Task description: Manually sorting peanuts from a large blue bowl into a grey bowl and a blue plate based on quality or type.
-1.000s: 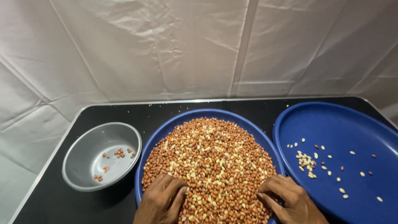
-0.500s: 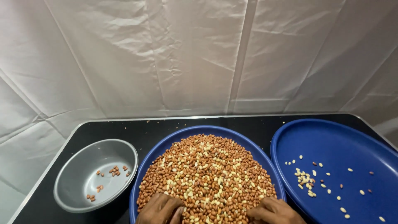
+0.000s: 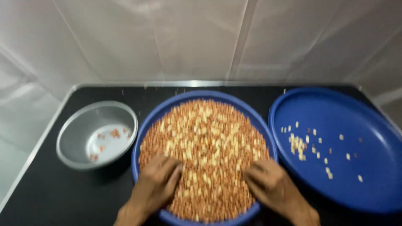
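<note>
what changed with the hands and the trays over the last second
Little changed. The left hand and right hand dipped toward the bottom edge of the view half a second ago and now show fully again, both flat on the peanuts at the near side of the middle blue tray. Nothing was picked up or let go. The metal bowl, the right blue tray and their few pieces stayed put.

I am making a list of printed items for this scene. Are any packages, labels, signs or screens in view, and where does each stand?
None are in view: no package, label, sign or screen.
Only unmarked things show: a round blue tray full of peanuts, a second round blue tray with a few pale kernels, and a round grey metal bowl on a black table.
</note>
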